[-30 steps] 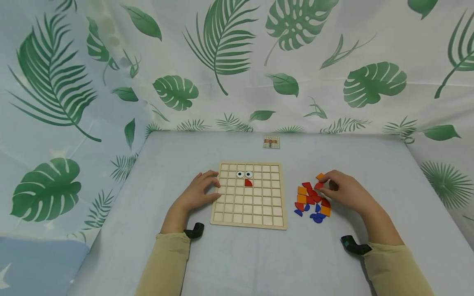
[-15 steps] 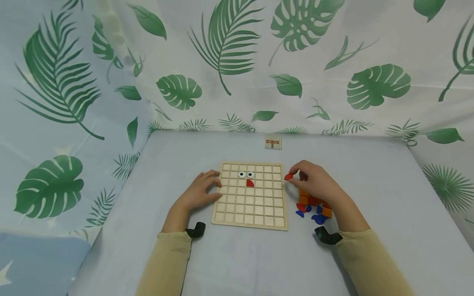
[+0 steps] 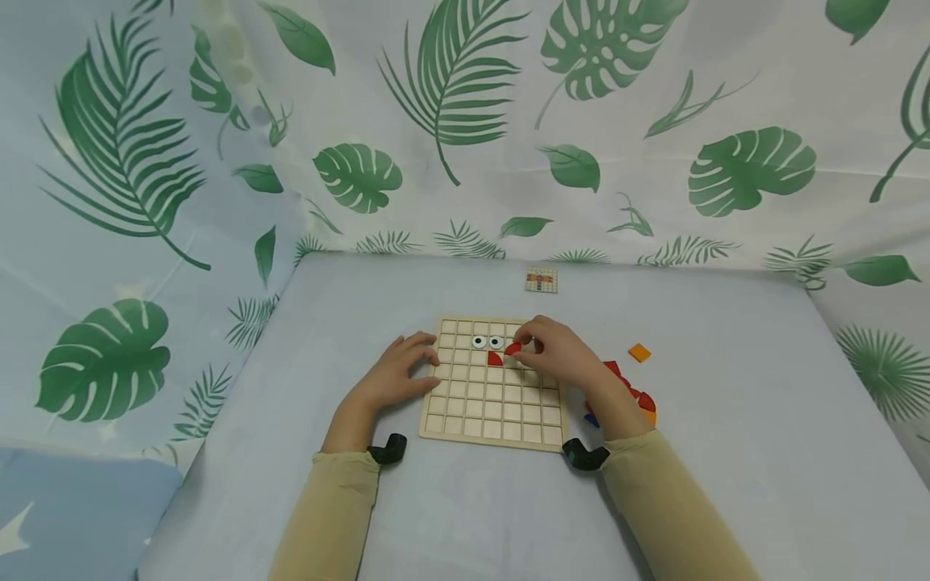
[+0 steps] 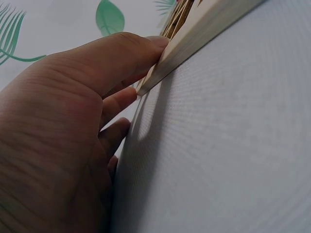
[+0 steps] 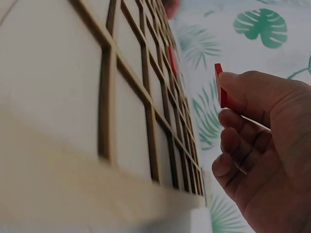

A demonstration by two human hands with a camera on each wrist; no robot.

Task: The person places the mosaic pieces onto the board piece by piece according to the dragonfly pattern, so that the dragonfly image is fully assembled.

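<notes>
A wooden grid board point(image 3: 465, 407) lies on the table, with two round eye pieces point(image 3: 487, 342) side by side in its upper part. Below them sits a red quarter-circle piece point(image 3: 495, 358) in one cell. My right hand point(image 3: 558, 352) pinches another red quarter-circle piece point(image 3: 513, 349) between thumb and forefinger, over the board just right of the first. The right wrist view shows this held piece point(image 5: 221, 86) edge-on, raised off the grid. My left hand point(image 3: 395, 371) rests at the board's left edge, fingers relaxed; its thumb point(image 4: 155, 42) touches the frame in the left wrist view.
Right of the board lies a pile of red, orange and blue pieces point(image 3: 645, 401), partly hidden by the right forearm. A single orange square point(image 3: 639, 353) lies behind the pile. Behind the board is a small pattern card point(image 3: 541, 279). Leaf-printed cloth point(image 3: 436, 202) walls the back and left.
My right hand has lifted a red quarter-circle piece from the pile and carried it left over the board. The left hand has stayed at the board's edge.
</notes>
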